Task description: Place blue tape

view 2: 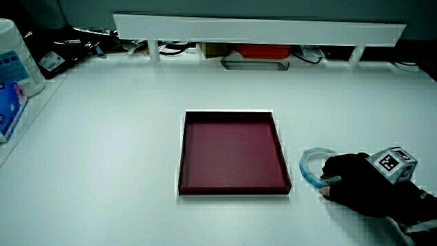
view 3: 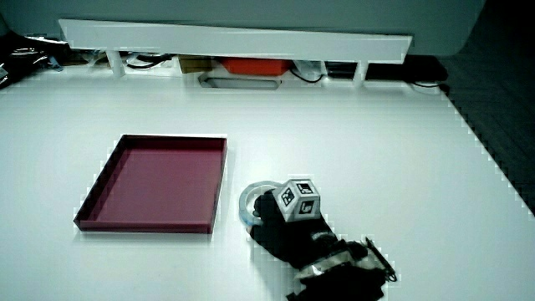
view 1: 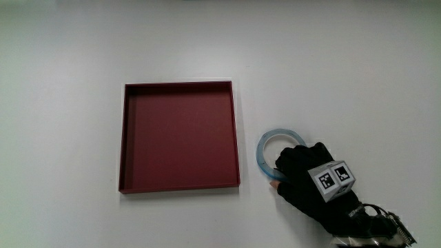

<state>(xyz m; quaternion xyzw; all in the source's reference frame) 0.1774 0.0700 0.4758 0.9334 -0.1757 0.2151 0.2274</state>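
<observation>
1. Blue tape (view 1: pixel 270 142): thin pale-blue ring, flat on the table (view 1: pixel 344 62), just beside the square maroon tray (view 1: pixel 180 136).
2. Hand (view 1: pixel 310 180): fingers clamped on the ring's near rim.

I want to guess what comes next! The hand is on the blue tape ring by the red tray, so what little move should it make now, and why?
Probably lift the blue tape a little off the table. The hand lies on the ring's nearer edge, fingers seemingly curled on it, while the ring lies flat beside the red tray, not in it. The tray's wall stands in between, so raising comes before carrying over.
</observation>
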